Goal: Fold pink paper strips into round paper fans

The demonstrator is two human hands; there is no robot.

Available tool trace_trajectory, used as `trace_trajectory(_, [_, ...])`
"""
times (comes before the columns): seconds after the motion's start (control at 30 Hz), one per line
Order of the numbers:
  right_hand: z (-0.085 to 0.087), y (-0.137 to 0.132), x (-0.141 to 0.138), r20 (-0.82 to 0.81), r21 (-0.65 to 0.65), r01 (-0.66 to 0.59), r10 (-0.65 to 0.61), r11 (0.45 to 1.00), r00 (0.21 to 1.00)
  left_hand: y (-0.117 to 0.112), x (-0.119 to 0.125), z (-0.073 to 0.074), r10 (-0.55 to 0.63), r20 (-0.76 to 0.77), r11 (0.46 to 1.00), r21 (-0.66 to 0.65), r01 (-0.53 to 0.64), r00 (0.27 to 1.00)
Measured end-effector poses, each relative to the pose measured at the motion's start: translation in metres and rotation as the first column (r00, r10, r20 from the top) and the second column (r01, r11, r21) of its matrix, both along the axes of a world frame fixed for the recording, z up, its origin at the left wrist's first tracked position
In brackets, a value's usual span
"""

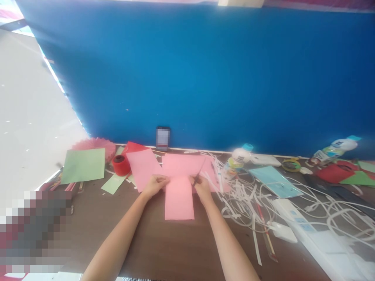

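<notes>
A folded sheet of pink paper lies in front of me, its near end flat towards me on the brown table. My left hand pinches its upper left edge between thumb and fingers. At the opposite edge, my right hand is closed around a slim pair of scissors, blades pointing up and away, while its fingertips also touch the paper. Behind both hands lies a larger pink sheet, and another pink sheet sits at a slant to the left.
Left: a red tape roll, green paper and a pleated pink fan. A phone leans on the blue panel. Right: paper scraps, a bottle, tangled white cables, a power strip and a blue packet.
</notes>
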State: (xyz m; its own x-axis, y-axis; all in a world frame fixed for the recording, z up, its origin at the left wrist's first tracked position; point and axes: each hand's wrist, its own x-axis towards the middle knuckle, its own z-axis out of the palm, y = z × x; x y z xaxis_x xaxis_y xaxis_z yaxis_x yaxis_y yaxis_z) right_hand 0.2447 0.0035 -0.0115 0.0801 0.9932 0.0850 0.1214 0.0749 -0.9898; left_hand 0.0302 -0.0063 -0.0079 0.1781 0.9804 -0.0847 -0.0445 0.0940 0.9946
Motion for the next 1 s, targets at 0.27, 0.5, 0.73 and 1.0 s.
trace_trajectory(0.27, [0.003, -0.002, -0.002, 0.034, -0.066, -0.077, 0.080, 0.995, 0.996, 0.004, -0.005, -0.002, 0.061, 0.056, 0.998, -0.006, -0.061, 0.997])
trace_trajectory(0.5, [0.006, -0.006, 0.002, 0.036, -0.139, -0.176, 0.183, 0.974, 0.982, 0.006, -0.009, -0.002, 0.195, 0.098, 0.980, 0.012, -0.197, 0.976])
trace_trajectory(0.73, [0.010, -0.004, 0.003, 0.071, -0.048, -0.127, 0.131, 0.991, 0.989, 0.007, -0.007, 0.001, 0.297, 0.166, 0.954, -0.021, -0.298, 0.940])
trace_trajectory(1.0, [0.008, -0.001, 0.006, 0.041, -0.034, -0.011, 0.013, 0.999, 0.999, 0.006, -0.009, 0.001, 0.313, 0.234, 0.949, -0.034, -0.314, 0.920])
